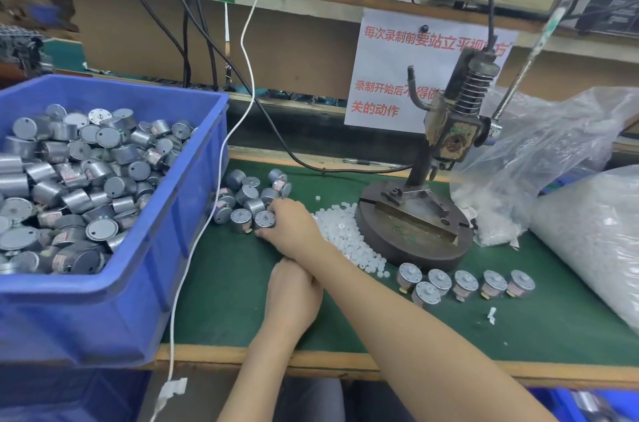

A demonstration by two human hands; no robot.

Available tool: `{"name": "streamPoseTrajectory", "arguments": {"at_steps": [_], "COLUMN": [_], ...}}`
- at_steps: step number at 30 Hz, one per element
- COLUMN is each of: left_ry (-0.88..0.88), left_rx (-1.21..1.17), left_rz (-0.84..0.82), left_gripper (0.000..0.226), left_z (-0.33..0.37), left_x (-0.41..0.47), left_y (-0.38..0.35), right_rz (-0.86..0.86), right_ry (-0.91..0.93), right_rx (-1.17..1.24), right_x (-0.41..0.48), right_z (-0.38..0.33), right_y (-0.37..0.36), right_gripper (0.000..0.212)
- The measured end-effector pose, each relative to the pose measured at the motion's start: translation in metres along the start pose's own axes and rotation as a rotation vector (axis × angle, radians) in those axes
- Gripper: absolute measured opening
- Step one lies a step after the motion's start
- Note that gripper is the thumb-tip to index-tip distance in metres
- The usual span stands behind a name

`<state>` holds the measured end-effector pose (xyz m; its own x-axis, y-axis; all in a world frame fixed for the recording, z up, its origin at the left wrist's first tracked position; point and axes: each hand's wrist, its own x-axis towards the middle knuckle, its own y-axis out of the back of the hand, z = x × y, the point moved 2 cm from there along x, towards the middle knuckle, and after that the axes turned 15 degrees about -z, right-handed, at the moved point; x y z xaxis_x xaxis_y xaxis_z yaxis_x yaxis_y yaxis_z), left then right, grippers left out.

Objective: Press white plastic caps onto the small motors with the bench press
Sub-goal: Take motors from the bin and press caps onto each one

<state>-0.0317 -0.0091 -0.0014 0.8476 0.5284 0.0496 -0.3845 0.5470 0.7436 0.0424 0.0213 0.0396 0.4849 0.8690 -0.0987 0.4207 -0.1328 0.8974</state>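
Motor (264,219) in right hand (294,228), blue bin (179,214) beside

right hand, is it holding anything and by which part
The right hand grips one small motor at the edge of the loose pile, fingers and thumb round its side wall, shaft end up.

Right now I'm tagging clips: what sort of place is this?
Likely a factory assembly bench: blue plastic bin of grey metal motors, dark metal bench press, heap of white plastic caps.
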Motion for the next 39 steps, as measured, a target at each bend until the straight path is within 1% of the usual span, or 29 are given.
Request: {"name": "streamPoseTrajectory", "arguments": {"at_steps": [2, 5, 7, 10, 12, 15, 18, 20, 26, 28, 32, 34, 39], "left_ry": [-0.015, -0.058, -0.106, -0.137, -0.146, -0.144, -0.135, -0.130, -0.121, -0.123, -0.109, -0.106, -0.105], "left_rx": [-0.031, 0.014, 0.022, -0.044, -0.081, -0.122, -0.132, -0.151, -0.184, -0.189, -0.198, -0.204, -0.212], "left_rz": [-0.015, -0.046, -0.039, -0.041, -0.032, -0.025, -0.022, -0.006, 0.062, 0.081, 0.074, 0.068, 0.102], "left_gripper": [0.024, 0.022, 0.019, 0.009, 0.012, 0.023, 0.025, 0.025, 0.024, 0.024, 0.023, 0.023, 0.024], "left_z": [0.000, 0.002, 0.005, 0.004, 0.004, 0.004, 0.003, 0.003, 0.003, 0.004, 0.005, 0.004, 0.004], "left_x": [-0.003, -0.004, -0.004, -0.002, -0.002, -0.002, -0.001, -0.001, -0.003, -0.003, -0.003, -0.003, -0.003], "left_y": [0.001, 0.002, 0.003, 0.003, 0.003, 0.003, 0.003, 0.003, 0.006, 0.007, 0.007, 0.006, 0.007], "right_rz": [0.079, 0.198, 0.267, 0.326, 0.342, 0.324, 0.310, 0.326, 0.320, 0.302, 0.208, 0.207, 0.204], "right_ry": [-0.005, -0.037, -0.010, 0.013, -0.028, -0.080, -0.079, -0.032, 0.127, 0.159, 0.142, 0.131, 0.087], "right_rx": [0.166, 0.388, 0.440, 0.439, 0.433, 0.452, 0.420, 0.377, 0.315, 0.347, 0.477, 0.462, 0.482], "right_x": [-0.008, -0.023, -0.035, -0.055, -0.068, -0.084, -0.095, -0.101, -0.106, -0.105, -0.103, -0.103, -0.102], "right_z": [0.002, 0.010, 0.018, 0.035, 0.050, 0.071, 0.081, 0.082, 0.077, 0.077, 0.079, 0.080, 0.082], "right_y": [0.002, 0.006, 0.009, 0.013, 0.014, 0.016, 0.011, 0.006, 0.000, -0.003, -0.008, -0.009, -0.009], "right_gripper": [0.026, 0.023, 0.021, 0.029, 0.032, 0.032, 0.041, 0.044, 0.038, 0.037, 0.044, 0.041, 0.026]}}
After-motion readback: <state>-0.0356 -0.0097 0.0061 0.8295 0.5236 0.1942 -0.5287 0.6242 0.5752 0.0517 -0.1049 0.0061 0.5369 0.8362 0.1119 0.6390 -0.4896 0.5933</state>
